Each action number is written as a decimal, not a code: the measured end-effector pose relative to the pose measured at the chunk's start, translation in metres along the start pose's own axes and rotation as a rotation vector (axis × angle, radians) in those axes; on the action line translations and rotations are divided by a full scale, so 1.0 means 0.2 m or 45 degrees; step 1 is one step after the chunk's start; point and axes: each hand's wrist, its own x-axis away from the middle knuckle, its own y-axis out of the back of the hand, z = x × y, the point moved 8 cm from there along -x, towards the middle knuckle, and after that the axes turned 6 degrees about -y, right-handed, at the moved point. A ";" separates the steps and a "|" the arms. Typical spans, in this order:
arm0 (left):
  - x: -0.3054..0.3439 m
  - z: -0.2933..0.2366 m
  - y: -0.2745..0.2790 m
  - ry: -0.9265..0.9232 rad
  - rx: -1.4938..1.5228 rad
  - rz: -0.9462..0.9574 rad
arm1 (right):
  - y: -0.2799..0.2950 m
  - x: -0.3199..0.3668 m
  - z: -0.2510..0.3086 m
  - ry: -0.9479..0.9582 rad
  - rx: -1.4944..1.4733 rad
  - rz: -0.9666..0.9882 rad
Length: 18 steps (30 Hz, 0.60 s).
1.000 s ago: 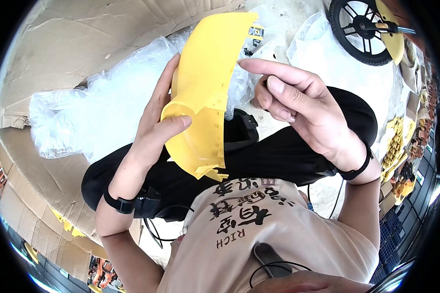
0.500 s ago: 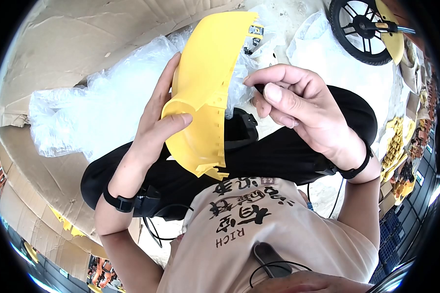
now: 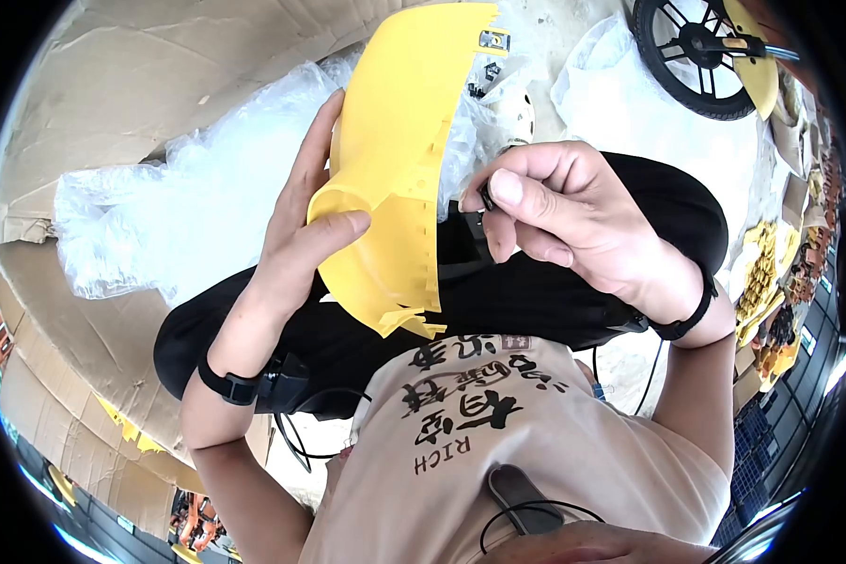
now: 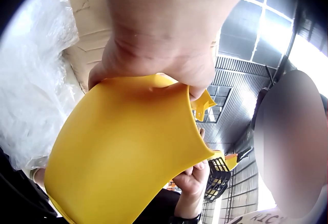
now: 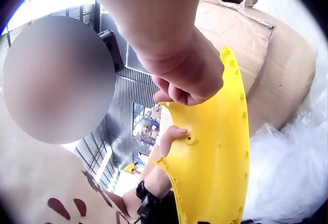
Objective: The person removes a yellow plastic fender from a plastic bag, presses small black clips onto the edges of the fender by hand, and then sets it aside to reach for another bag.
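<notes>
In the head view my left hand grips a curved yellow plastic shell, thumb over its notched rim and fingers behind it. A small clip sits at the shell's upper right corner. Right of the shell, my right hand pinches a small black piece between thumb and bent index finger; its exact kind cannot be told. The right wrist view shows the shell's hollow inner side, with small tabs along its edge and a round boss near the left thumb. Its smooth outside fills the left wrist view.
Clear plastic wrap lies on cardboard to the left. Several small black parts show beyond the shell's edge. A black spoked wheel is at the upper right. Yellow parts are piled at the far right.
My right index finger has bent from straight to meet the thumb, and the black piece has come into sight. The right hand has drawn slightly toward the body; the shell has shifted up a little.
</notes>
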 end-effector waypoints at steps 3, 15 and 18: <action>0.00 -0.01 -0.03 -0.034 -0.027 0.024 | -0.01 0.00 -0.03 -0.072 0.033 0.009; 0.00 -0.01 -0.03 -0.133 -0.161 0.066 | -0.04 -0.01 -0.04 0.000 0.003 0.106; 0.00 -0.01 -0.03 -0.153 -0.177 0.070 | -0.06 0.00 -0.03 -0.019 0.015 0.116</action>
